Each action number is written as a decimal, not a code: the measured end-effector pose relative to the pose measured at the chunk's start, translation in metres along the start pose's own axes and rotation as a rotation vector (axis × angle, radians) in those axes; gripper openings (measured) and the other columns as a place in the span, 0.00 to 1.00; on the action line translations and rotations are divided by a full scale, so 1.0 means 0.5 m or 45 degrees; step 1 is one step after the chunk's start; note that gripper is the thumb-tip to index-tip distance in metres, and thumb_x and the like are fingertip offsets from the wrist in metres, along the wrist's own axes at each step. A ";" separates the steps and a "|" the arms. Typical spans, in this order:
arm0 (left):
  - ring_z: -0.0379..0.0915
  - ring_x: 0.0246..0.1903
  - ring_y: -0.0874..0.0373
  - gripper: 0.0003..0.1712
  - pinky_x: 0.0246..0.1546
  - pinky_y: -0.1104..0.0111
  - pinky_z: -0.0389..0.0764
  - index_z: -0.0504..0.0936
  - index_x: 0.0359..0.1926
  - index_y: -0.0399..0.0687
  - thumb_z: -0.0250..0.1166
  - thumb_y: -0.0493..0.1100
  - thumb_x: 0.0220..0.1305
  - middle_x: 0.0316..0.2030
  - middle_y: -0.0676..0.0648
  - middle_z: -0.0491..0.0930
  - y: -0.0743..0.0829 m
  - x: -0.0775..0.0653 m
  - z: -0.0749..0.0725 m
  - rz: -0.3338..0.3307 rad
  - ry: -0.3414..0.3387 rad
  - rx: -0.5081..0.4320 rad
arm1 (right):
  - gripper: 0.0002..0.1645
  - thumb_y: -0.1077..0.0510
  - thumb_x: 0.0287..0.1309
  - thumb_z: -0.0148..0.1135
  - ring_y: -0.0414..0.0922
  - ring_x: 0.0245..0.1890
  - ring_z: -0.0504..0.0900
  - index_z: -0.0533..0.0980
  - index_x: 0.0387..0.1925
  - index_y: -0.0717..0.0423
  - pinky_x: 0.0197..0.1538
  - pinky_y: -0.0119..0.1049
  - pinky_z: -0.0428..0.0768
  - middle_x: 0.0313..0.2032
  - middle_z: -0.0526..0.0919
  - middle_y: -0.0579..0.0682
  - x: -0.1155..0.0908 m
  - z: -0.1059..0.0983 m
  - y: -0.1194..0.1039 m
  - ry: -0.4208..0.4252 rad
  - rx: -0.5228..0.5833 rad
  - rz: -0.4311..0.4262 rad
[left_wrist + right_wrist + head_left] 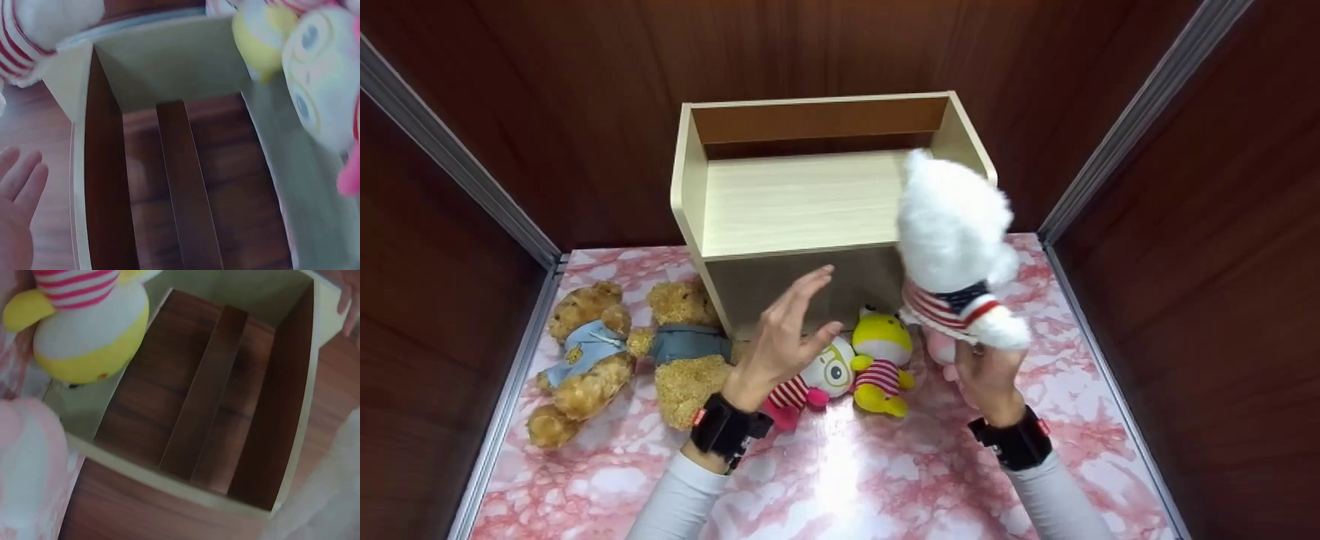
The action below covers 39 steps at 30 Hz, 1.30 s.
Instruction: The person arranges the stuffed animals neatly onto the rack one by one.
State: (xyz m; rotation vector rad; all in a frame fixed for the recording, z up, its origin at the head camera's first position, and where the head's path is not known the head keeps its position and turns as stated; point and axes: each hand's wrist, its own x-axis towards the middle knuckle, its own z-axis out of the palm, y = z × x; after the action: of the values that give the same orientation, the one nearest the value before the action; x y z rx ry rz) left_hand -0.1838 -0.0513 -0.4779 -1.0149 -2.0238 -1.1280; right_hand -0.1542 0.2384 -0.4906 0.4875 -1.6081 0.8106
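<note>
My right hand (992,375) grips a white fluffy plush toy (952,225) by its lower end and holds it up beside the right end of a cream wooden shelf (802,202). The toy wears a red-and-white striped top with a navy part; its underside and most of my fingers are hidden. In the right wrist view, its white fur (326,495) fills the lower right corner. My left hand (780,337) is raised in front of the shelf, fingers extended and holding nothing. In the left wrist view, those fingers (25,174) show at the left edge.
Along the shelf's foot lie a yellow plush toy (883,352) in a striped top, a pink-and-white one with glasses (834,371), and a pink one (939,346) partly covered. Two brown teddy bears (592,352) lie at left. Dark wood panels (1200,262) enclose the pink marbled surface (900,480).
</note>
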 end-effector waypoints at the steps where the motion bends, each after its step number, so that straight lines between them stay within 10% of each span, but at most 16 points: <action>1: 0.73 0.64 0.41 0.42 0.64 0.48 0.76 0.66 0.68 0.30 0.50 0.65 0.78 0.69 0.33 0.71 0.004 0.000 0.006 -0.029 -0.021 -0.088 | 0.13 0.66 0.58 0.65 0.55 0.27 0.76 0.83 0.45 0.68 0.44 0.38 0.74 0.28 0.82 0.58 -0.004 0.004 0.000 -0.010 0.002 -0.006; 8: 0.69 0.66 0.33 0.60 0.63 0.44 0.76 0.43 0.79 0.30 0.61 0.68 0.71 0.76 0.27 0.54 0.037 -0.005 0.040 -0.323 -0.032 -0.700 | 0.24 0.50 0.67 0.67 0.59 0.39 0.85 0.83 0.54 0.67 0.42 0.48 0.76 0.48 0.88 0.62 -0.018 0.036 -0.003 -0.078 0.004 -0.077; 15: 0.57 0.75 0.39 0.71 0.70 0.44 0.66 0.32 0.80 0.31 0.67 0.69 0.65 0.80 0.29 0.42 0.055 -0.010 0.056 -0.388 0.027 -0.948 | 0.20 0.53 0.70 0.64 0.63 0.48 0.84 0.84 0.58 0.57 0.43 0.52 0.76 0.56 0.85 0.60 -0.033 0.062 -0.016 -0.202 -0.063 -0.150; 26: 0.73 0.64 0.45 0.61 0.67 0.52 0.73 0.63 0.72 0.32 0.64 0.77 0.59 0.65 0.39 0.75 0.063 -0.005 0.061 -0.474 0.128 -0.918 | 0.16 0.58 0.71 0.57 0.66 0.51 0.81 0.86 0.52 0.53 0.38 0.50 0.72 0.58 0.84 0.61 -0.059 0.091 -0.032 -0.201 -0.159 -0.380; 35: 0.62 0.71 0.42 0.68 0.74 0.50 0.58 0.58 0.75 0.35 0.64 0.83 0.53 0.70 0.34 0.66 0.080 -0.024 0.043 -1.091 0.145 -0.819 | 0.14 0.55 0.70 0.61 0.66 0.53 0.79 0.85 0.52 0.51 0.43 0.50 0.74 0.60 0.83 0.58 -0.082 0.093 -0.034 -0.273 -0.129 -0.390; 39: 0.50 0.77 0.42 0.69 0.77 0.45 0.48 0.50 0.81 0.41 0.64 0.81 0.55 0.78 0.36 0.55 0.083 -0.019 0.040 -1.241 0.140 -0.775 | 0.15 0.58 0.69 0.62 0.66 0.54 0.79 0.84 0.54 0.52 0.47 0.52 0.76 0.60 0.82 0.60 -0.086 0.090 -0.030 -0.329 -0.112 -0.387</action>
State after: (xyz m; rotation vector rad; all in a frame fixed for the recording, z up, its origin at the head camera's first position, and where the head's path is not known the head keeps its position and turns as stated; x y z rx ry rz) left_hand -0.1465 -0.0224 -0.4769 -0.1072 -2.1472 -2.3281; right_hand -0.1655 0.1901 -0.5309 0.7766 -1.7416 0.4597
